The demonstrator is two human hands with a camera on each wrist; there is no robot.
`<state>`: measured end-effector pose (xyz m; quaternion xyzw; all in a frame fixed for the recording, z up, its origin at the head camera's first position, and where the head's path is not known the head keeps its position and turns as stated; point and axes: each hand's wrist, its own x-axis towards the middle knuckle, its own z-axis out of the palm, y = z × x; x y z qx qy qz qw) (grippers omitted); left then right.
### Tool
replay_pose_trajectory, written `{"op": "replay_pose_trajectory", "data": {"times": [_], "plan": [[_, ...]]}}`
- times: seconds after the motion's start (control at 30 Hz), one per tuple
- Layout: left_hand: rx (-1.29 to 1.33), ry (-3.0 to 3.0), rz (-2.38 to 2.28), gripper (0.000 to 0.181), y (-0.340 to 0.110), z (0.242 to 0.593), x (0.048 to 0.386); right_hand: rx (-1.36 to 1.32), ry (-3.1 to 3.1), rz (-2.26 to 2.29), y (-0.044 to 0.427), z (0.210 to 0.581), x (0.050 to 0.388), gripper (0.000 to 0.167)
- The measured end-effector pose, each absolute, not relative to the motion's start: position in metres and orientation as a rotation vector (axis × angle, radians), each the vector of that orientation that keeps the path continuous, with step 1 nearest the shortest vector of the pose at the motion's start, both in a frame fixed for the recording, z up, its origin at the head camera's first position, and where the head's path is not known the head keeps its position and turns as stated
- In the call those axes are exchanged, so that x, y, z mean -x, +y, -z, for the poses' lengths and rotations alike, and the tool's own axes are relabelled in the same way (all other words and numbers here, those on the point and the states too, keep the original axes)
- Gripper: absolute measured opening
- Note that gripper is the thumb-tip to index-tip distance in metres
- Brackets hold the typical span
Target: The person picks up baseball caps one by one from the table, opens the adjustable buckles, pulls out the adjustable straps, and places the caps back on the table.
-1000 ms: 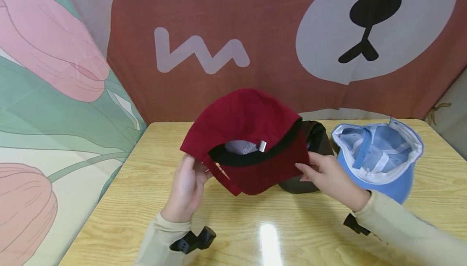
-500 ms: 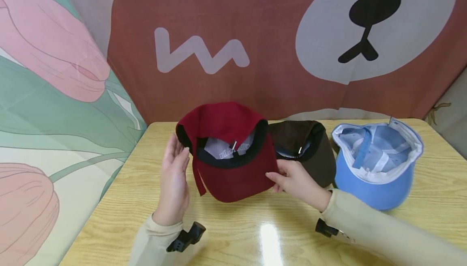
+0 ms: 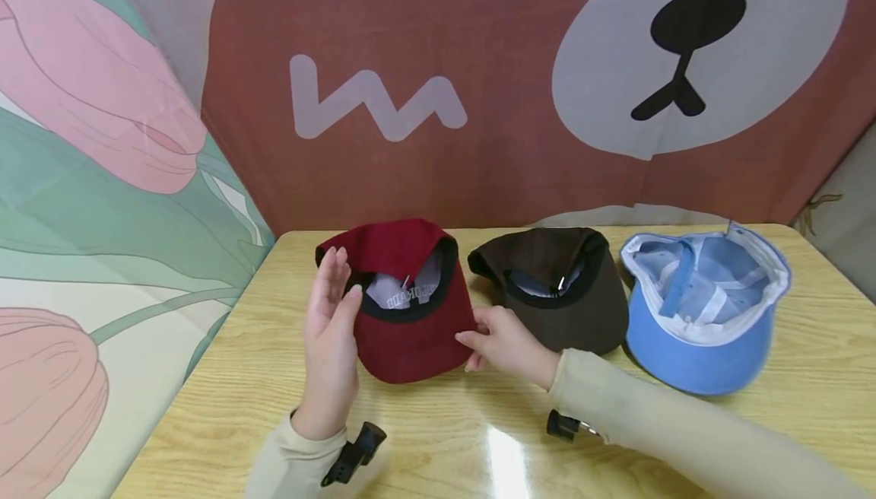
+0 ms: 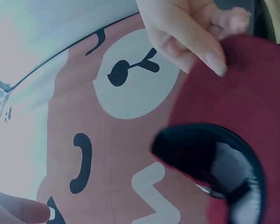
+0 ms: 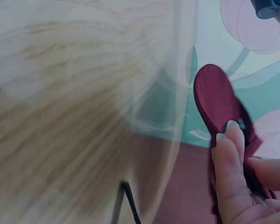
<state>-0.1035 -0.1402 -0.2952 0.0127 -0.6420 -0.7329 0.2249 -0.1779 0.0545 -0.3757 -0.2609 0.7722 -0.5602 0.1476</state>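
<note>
A dark red baseball cap point(image 3: 414, 351) sits at the left of a row of caps, its inside and black sweatband facing me and its brim toward me. My right hand point(image 3: 509, 343) pinches the right edge of that brim between thumb and fingers; the right wrist view shows the same grip on the cap point(image 5: 214, 93). Along the cap's left side my left hand point(image 3: 331, 354) stands upright with straight fingers. Whether it touches the fabric I cannot tell. Only a fingertip of the left hand point(image 4: 18, 207) shows in the left wrist view.
To the right of the red cap lies a dark brown cap point(image 3: 582, 320), then a light blue cap point(image 3: 705, 366), both with insides showing. They rest on a wood-grain table point(image 3: 438, 438). A printed cloth point(image 3: 506, 157) hangs behind the table's back edge.
The red cap has moved left and down toward the table, uncovering the brown cap. My right hand went with it, keeping the brim. My left hand has let go of the cap and straightened.
</note>
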Motion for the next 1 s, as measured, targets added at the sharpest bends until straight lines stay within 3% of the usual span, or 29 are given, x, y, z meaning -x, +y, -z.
{"op": "replay_pose_trajectory", "data": {"times": [0.23, 0.77, 0.93, 1.0], "plan": [[-0.027, -1.812, 2.026, 0.054, -0.139, 0.299, 0.104, 0.7, 2.124, 1.646, 0.045, 0.383, 0.179, 0.016], [0.005, -1.875, 2.019, 0.052, -0.135, 0.304, 0.105, 0.537, 2.03, 1.691, 0.04, 0.396, 0.182, 0.007], [0.008, -1.946, 2.019, 0.054, -0.135, 0.309, 0.106, 0.531, 2.04, 1.689, 0.052, 0.396, 0.178, 0.044], [0.018, -1.996, 2.021, 0.054, -0.135, 0.313, 0.106, 0.562, 2.049, 1.683, 0.058, 0.394, 0.174, 0.048]]}}
